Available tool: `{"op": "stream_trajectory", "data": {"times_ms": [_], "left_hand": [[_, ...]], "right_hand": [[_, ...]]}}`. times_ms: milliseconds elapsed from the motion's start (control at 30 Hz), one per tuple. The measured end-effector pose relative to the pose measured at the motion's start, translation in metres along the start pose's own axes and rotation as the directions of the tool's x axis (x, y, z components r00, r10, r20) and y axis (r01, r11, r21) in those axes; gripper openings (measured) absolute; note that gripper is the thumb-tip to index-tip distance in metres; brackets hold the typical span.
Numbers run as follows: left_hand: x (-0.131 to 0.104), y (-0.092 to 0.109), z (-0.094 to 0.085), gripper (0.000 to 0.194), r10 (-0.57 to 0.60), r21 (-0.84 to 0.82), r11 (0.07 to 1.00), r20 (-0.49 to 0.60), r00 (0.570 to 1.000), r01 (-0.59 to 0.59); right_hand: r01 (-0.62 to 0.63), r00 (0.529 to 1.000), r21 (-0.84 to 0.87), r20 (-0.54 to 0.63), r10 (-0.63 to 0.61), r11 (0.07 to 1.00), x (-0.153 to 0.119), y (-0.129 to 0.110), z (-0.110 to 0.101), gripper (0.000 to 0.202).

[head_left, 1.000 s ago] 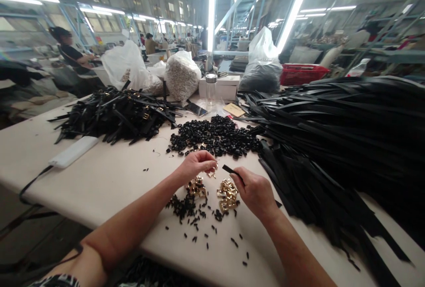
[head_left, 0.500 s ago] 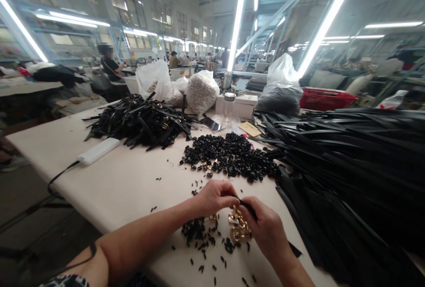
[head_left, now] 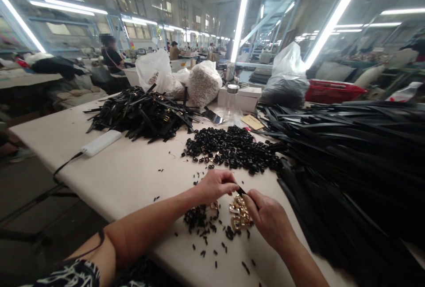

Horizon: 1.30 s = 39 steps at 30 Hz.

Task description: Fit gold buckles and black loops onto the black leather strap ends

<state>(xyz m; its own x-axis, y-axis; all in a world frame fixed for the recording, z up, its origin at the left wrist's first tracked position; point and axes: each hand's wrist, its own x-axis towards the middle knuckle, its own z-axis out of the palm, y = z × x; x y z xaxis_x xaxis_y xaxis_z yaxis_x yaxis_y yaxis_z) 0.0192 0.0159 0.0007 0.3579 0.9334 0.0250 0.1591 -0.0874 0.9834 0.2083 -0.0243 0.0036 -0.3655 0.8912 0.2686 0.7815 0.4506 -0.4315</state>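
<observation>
Between my two hands runs a short stretch of black strap [head_left: 241,191]. My left hand [head_left: 217,185] pinches one end with thumb and fingers. Its other end sits in the closed fingers of my right hand [head_left: 267,212], which hides part of it. Just under the strap lies a small heap of gold buckles [head_left: 239,212] on the table. Small black pieces [head_left: 196,216] are scattered below and beside my left hand. Beyond my hands spreads a pile of black loops [head_left: 232,147].
Long black straps [head_left: 345,158] cover the table's right side. A tangle of black straps with gold buckles [head_left: 142,114] lies at back left, near a white power bank [head_left: 101,142]. Behind stand a glass jar [head_left: 232,99], filled plastic bags [head_left: 204,84] and a red basket [head_left: 334,91]. People sit farther off.
The view has shifted slightly. My hands have drawn a little apart, showing more of the strap between them. Both still grip it.
</observation>
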Motion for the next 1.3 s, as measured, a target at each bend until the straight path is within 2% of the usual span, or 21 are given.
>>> {"op": "stream_trajectory", "data": {"times_ms": [100,233,333,567,733,833,933,1000,1033,1100,1167,1233,1300], "left_hand": [[0.003,0.0,-0.005,0.016,-0.032,-0.045,0.998,0.013,0.999,0.033],[0.004,-0.001,-0.008,0.021,-0.049,-0.117,0.992,0.048,0.998,0.054],[0.004,0.001,-0.009,0.027,-0.06,-0.167,0.984,0.052,0.997,0.068],[0.002,-0.001,-0.005,0.034,-0.203,-0.312,0.92,0.144,0.968,0.239],[0.0,-0.003,0.001,0.034,-0.298,-0.463,0.806,0.222,0.928,0.37],[0.0,-0.004,0.001,0.033,-0.309,-0.479,0.786,0.244,0.919,0.391],[-0.001,-0.002,-0.002,0.028,-0.262,-0.346,0.878,0.229,0.938,0.33],[-0.004,0.003,-0.003,0.022,-0.215,-0.097,0.966,0.214,0.953,0.239],[-0.006,0.005,-0.003,0.019,-0.188,0.065,0.982,0.221,0.957,0.178],[-0.011,0.01,-0.001,0.013,-0.107,0.373,0.928,0.258,0.96,0.004],[-0.016,0.013,0.002,0.012,0.005,0.57,0.8,0.307,0.952,-0.188],[-0.018,0.013,0.006,0.009,0.099,0.661,0.681,0.343,0.934,-0.315],[-0.018,0.011,0.009,0.004,0.13,0.699,0.615,0.367,0.921,-0.365]], "right_hand": [[0.0,1.0,-0.015,-0.025,0.0,1.0,0.0,0.0,0.0,0.033],[0.062,0.986,0.056,-0.158,-0.052,0.997,0.001,0.0,0.005,0.02],[0.115,0.967,0.037,-0.232,-0.103,0.993,0.0,0.0,0.006,0.022],[0.112,0.952,-0.178,-0.263,-0.157,0.978,-0.003,-0.001,0.002,0.025],[0.122,0.947,-0.227,-0.264,-0.181,0.966,-0.004,-0.004,-0.002,0.022],[0.132,0.949,-0.226,-0.251,-0.189,0.965,-0.004,-0.006,-0.003,0.02],[0.099,0.951,-0.216,-0.266,-0.156,0.971,-0.004,-0.003,-0.006,0.022],[0.042,0.945,-0.208,-0.31,-0.106,0.977,-0.003,0.002,-0.008,0.022],[0.012,0.939,-0.2,-0.336,-0.08,0.98,-0.002,0.005,-0.01,0.022],[-0.03,0.927,-0.175,-0.372,-0.038,0.984,-0.001,0.011,-0.012,0.018],[-0.051,0.924,-0.156,-0.382,-0.013,0.986,0.0,0.015,-0.013,0.015],[-0.061,0.924,-0.146,-0.383,0.0,0.987,0.0,0.016,-0.013,0.013],[-0.061,0.927,-0.135,-0.375,0.006,0.989,0.001,0.016,-0.013,0.012]]}}
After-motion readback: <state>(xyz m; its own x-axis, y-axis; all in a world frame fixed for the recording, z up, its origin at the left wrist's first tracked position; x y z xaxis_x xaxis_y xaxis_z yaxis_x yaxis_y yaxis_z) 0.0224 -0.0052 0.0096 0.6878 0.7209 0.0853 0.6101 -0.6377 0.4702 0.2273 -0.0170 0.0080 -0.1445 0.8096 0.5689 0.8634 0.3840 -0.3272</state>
